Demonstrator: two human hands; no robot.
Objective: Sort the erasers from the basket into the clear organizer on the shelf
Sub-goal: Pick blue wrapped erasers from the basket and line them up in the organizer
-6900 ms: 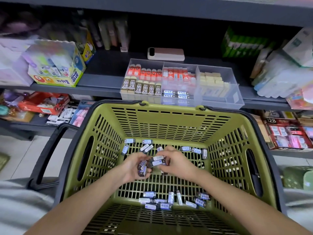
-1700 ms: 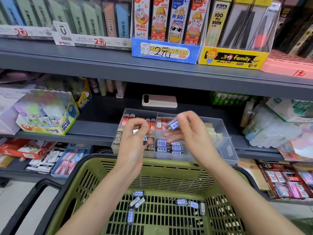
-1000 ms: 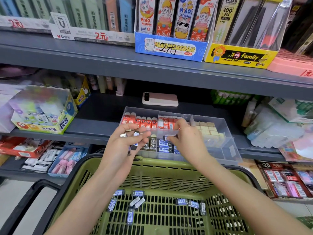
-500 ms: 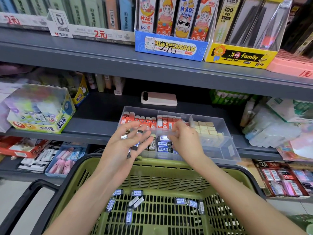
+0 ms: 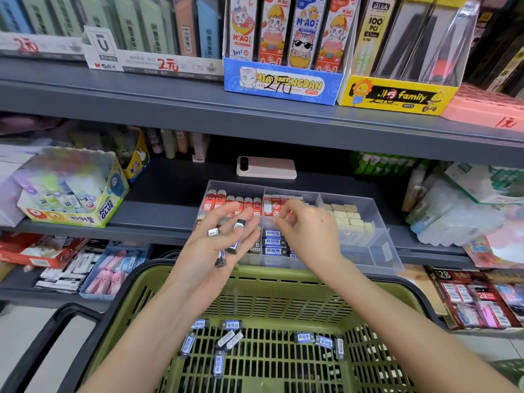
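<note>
The clear organizer (image 5: 378, 222) stands on the middle shelf, holding red erasers (image 5: 219, 200), cream erasers (image 5: 347, 219) and a stack of blue-and-white erasers (image 5: 272, 241). My left hand (image 5: 211, 251) hovers in front of its left end, palm up, fingers spread. Several blue-and-white erasers (image 5: 238, 225) lie across that palm. My right hand (image 5: 310, 232) is over the middle compartment with fingers loosely curled; I see nothing in it. The green basket (image 5: 283, 272) sits below with several loose erasers (image 5: 228, 338) on its floor.
A pink phone-like device (image 5: 266, 167) lies behind the organizer. A glue display box (image 5: 71, 194) stands at the left and wrapped packs (image 5: 453, 211) at the right. The upper shelf edge (image 5: 255, 120) overhangs the organizer. The basket's black handle (image 5: 56, 330) sticks out lower left.
My right hand has set an eraser in the middle compartment and drawn back slightly. My left hand's fingers have spread. Earlier, both hands rose from the basket to the shelf.
</note>
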